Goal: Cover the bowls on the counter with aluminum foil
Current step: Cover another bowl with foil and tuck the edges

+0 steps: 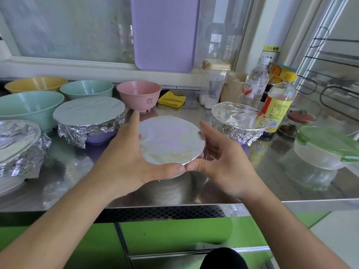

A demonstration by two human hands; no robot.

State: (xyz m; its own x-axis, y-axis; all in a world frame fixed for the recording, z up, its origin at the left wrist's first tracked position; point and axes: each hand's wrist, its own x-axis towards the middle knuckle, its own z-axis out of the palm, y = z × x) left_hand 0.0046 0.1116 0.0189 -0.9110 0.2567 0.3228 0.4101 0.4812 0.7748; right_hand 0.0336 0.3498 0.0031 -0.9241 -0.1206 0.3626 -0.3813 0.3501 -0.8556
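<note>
While both hands, left hand point(134, 152) and right hand point(219, 162), cup the foil-topped bowl point(171, 140) at the bench point(272, 183) front, thumbs touching, they should press the foil evenly down around the rim.

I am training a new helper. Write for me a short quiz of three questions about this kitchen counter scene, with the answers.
1. True or false: the pink bowl is covered with foil.
2. How many foil-covered bowls are on the counter?
3. What touches the middle foil-covered bowl? A) left hand only B) both hands C) neither

Key:
1. False, it is open.
2. Four.
3. B: the right hand also cups its rim; the thumbs meet in front.
</note>
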